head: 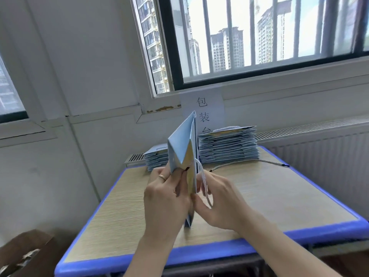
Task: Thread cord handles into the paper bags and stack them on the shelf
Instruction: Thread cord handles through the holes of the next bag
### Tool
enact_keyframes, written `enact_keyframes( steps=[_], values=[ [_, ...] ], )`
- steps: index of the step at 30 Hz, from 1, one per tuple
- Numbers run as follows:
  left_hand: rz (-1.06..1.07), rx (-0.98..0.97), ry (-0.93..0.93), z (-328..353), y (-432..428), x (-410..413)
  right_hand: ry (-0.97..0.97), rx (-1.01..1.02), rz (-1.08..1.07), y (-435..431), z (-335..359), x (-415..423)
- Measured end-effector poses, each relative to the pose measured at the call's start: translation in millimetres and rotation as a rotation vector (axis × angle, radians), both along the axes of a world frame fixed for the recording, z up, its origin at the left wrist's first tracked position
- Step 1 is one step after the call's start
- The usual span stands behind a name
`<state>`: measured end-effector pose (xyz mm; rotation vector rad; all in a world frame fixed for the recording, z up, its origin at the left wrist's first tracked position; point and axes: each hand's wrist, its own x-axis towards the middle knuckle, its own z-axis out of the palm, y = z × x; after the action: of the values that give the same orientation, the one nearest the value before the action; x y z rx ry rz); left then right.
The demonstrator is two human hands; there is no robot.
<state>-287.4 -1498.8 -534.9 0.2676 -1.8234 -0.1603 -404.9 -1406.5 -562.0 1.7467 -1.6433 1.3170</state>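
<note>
One sign (201, 105) behind the bag (180, 148): 包装台.

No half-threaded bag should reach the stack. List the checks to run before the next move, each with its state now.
1. Paper bag steady: the left hand pinches its lower edge and the bag is upright. Ok.
2. Cord handle in grip: the right hand holds it beside the bag. Ok.
3. Cord end through its hole: hidden behind the hands. Cannot tell.
4. Spare cord ready: one lies on the table behind the hands. Ok.
5. Taller stack fit to take another bag: it lies even. Ok.
</note>
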Motion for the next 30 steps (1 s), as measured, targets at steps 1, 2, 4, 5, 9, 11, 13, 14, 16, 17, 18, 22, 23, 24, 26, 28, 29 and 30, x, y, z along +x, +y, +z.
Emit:
enact_keyframes(
  steps=[1,2,4,5,9,11,13,14,16,17,18,22,23,24,26,28,29,30],
  values=[
    [0.022,0.000,-0.002,-3.5,-0.7,-0.4,-0.011,0.002,0.007,0.7,-0.8,-1.4],
    [0.033,0.008,-0.016,-8.3,-1.6,-1.5,-0.020,0.001,0.010,1.1,-1.0,-3.5],
    [0.010,0.067,-0.050,-19.1,-2.0,-2.7,-0.046,0.017,0.029,2.9,-0.8,-7.1],
    [-0.023,0.113,-0.056,-23.6,-1.5,-2.5,-0.057,0.047,0.038,3.8,-0.9,-7.9],
    [-0.083,0.282,-0.010,-30.1,-2.4,-2.1,-0.031,0.190,0.046,6.2,-0.5,-8.5],
    [-0.074,0.316,0.005,-30.3,-4.3,-0.9,-0.043,0.261,0.078,8.1,2.0,-14.5],
    [-0.059,0.299,-0.016,-31.4,-6.0,1.8,-0.008,0.390,0.028,11.5,5.1,-23.3],
    [-0.049,0.300,-0.029,-32.2,-7.7,2.8,0.021,0.461,-0.024,13.2,5.9,-27.2],
    [-0.035,0.369,-0.050,-34.3,-12.3,3.3,0.064,0.551,-0.136,14.9,4.0,-32.3],
    [-0.045,0.424,-0.053,-35.6,-13.2,3.6,0.066,0.563,-0.179,15.0,1.3,-32.8],
    [-0.060,0.462,-0.058,-36.5,-13.9,3.9,0.053,0.569,-0.210,14.9,-0.6,-32.4],
    [-0.084,0.425,-0.120,-39.6,-10.1,6.2,-0.327,0.518,-0.121,14.9,-0.2,-26.7],
    [-0.078,0.390,-0.138,-40.0,-8.5,6.0,-0.423,0.482,-0.062,14.1,-0.1,-25.9],
    [-0.070,0.370,-0.150,-39.6,-7.2,5.5,-0.498,0.449,-0.004,13.0,-0.3,-25.4],
    [-0.064,0.376,-0.152,-38.5,-6.6,4.5,-0.605,0.395,0.111,11.6,-0.9,-24.9],
    [-0.085,0.395,-0.138,-37.9,-7.0,5.0,-0.665,0.364,0.198,11.2,-0.9,-25.2],
    [-0.100,0.411,-0.133,-37.8,-7.1,5.4,-0.685,0.369,0.229,11.3,-0.1,-25.3],
    [-0.118,0.438,-0.129,-37.2,-7.4,6.1,-0.702,0.380,0.259,11.4,0.4,-25.7]
  ],
)
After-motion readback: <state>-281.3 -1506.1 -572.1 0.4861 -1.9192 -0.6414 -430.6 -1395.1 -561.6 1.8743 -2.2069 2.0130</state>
